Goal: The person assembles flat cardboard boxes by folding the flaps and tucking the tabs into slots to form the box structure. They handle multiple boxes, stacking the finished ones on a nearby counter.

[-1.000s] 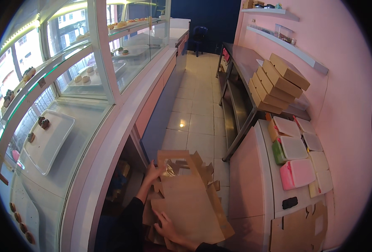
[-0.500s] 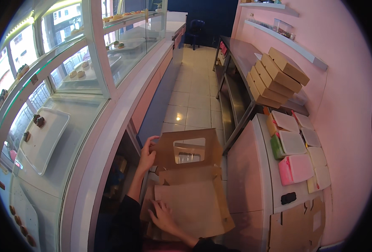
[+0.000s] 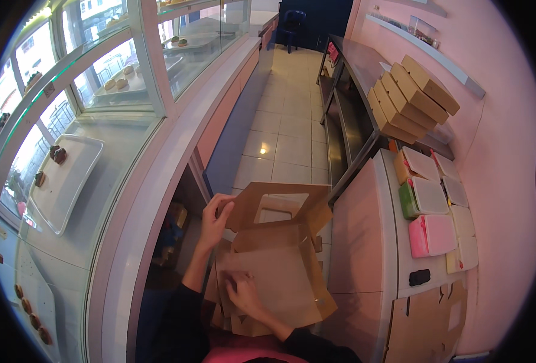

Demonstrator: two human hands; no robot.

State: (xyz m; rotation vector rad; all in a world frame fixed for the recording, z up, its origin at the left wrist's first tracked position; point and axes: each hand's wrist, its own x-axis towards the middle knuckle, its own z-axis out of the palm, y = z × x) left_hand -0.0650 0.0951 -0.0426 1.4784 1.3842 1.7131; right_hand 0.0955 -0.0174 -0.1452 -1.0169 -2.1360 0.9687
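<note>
A brown cardboard box [image 3: 280,272] with a window cut in its raised lid [image 3: 253,206] stands unfolded in front of me. My left hand [image 3: 215,221] grips the left edge of that lid, thumb and fingers closed on it. Inside, my right hand [image 3: 243,295] rests on the base near its left side, fingers bent and apart, holding nothing. Pale sheet-like material seems to cover the base; whether it is a separate liner I cannot tell. The box's right wall and flaps lean outward.
To the left runs a glass display case [image 3: 129,130] with pastries on white trays [image 3: 68,187]. At right, a counter holds lidded plastic tubs [image 3: 431,235], a black object [image 3: 419,277] and flat cardboard [image 3: 425,320]. Several stacked boxes [image 3: 410,100] sit on a metal table [image 3: 364,60].
The lid has tilted and shifted right, with my left hand still on its edge. My right hand has moved slightly up and right, its fingers more bent. The whole view has shifted a little.
</note>
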